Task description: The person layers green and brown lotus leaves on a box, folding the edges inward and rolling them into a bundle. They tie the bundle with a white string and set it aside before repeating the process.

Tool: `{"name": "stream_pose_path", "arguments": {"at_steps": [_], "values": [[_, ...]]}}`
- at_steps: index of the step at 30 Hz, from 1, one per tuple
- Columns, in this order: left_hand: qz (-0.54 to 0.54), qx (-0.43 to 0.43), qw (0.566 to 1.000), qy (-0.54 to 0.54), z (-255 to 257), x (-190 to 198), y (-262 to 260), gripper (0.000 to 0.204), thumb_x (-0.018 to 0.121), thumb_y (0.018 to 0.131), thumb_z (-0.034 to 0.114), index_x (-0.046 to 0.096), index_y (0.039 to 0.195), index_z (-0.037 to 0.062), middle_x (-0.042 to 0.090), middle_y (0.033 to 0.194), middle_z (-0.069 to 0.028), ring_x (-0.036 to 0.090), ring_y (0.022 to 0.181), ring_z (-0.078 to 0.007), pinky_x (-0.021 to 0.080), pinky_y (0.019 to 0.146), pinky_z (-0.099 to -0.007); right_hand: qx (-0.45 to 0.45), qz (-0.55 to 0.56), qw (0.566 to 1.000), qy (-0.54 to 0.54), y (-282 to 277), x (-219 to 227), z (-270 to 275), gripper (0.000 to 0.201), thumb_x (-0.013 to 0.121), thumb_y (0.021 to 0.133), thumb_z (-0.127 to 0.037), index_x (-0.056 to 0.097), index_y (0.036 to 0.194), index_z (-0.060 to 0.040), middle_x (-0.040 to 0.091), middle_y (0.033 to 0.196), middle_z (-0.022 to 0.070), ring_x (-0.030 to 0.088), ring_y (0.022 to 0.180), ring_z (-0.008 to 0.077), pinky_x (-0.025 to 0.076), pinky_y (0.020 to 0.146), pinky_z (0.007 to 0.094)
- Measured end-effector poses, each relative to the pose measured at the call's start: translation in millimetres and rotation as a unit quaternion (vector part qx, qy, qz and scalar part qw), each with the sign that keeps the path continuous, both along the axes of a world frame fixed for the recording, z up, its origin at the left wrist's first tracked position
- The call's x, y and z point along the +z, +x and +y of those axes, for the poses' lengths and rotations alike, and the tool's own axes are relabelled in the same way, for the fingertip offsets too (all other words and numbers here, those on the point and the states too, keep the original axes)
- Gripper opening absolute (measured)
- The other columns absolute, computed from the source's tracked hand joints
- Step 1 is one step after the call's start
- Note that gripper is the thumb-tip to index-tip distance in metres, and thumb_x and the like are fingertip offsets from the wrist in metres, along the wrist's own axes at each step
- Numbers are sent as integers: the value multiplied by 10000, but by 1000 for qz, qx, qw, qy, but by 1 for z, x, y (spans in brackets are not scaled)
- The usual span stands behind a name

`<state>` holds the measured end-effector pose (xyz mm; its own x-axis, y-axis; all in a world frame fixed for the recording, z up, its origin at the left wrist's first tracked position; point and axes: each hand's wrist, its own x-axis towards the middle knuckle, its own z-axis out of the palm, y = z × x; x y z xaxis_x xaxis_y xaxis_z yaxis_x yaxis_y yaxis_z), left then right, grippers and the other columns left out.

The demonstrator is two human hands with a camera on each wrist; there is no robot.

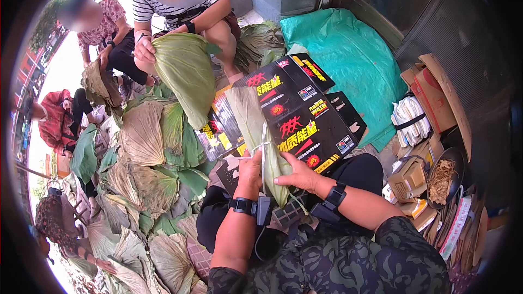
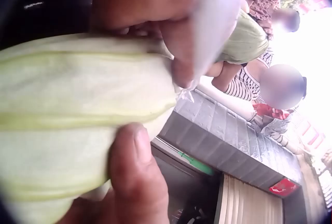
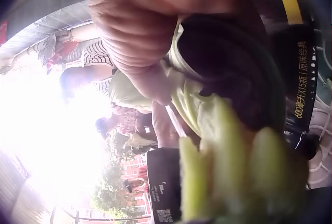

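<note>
A long folded bundle of pale green dried lotus leaves (image 1: pixel 250 120) lies lengthwise between my hands, above my lap. White string (image 1: pixel 264 144) runs along it and crosses round its middle. My left hand (image 1: pixel 250 174) grips the bundle's left side just below the crossing. From the right, my right hand (image 1: pixel 300 174) holds its lower part, thumb on top and the other fingers mostly hidden. The left wrist view shows the bundle's ribbed pale surface with a thumb (image 2: pixel 135 164) pressed on it. Cut stalk ends (image 3: pixel 223 146) show close up in the right wrist view.
Flattened black cartons (image 1: pixel 305 125) lie ahead, beside a green tarp (image 1: pixel 338 60). Loose lotus leaves (image 1: pixel 141 136) cover the ground at left. A person in a striped shirt holds a large leaf (image 1: pixel 185 71) opposite; others crouch farther left. Boxes and a pan (image 1: pixel 445 177) stand at right.
</note>
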<state>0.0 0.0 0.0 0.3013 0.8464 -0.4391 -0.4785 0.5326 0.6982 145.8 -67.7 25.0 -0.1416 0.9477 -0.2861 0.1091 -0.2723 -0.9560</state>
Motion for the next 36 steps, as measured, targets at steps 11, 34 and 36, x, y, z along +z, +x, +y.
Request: {"name": "stream_pose_path", "arguments": {"at_steps": [11,34,36], "values": [[16,-1,997,-73,-2,-3,-5,356,595,857,267,495,1156,101,562,986,-30,550,831,-135,453,743,-283,-221,31,956,193,67,99,180,722,717,734,-186,329,1296,49,528,1148,141,517,1017,193,402,886,302],[138,99,980,104,-91,77,-52,294,618,772,205,592,969,-10,569,704,-51,532,576,-127,439,514,-279,-64,17,992,-110,155,6,147,347,578,847,-300,515,1127,-106,585,1014,5,547,824,105,452,679,242],[156,100,975,126,-102,88,-66,251,608,762,196,622,902,-12,565,648,-54,526,545,-126,429,494,-280,-51,33,995,-82,142,20,153,330,558,857,-295,521,1130,-113,580,1025,-7,541,825,97,445,692,245]]}}
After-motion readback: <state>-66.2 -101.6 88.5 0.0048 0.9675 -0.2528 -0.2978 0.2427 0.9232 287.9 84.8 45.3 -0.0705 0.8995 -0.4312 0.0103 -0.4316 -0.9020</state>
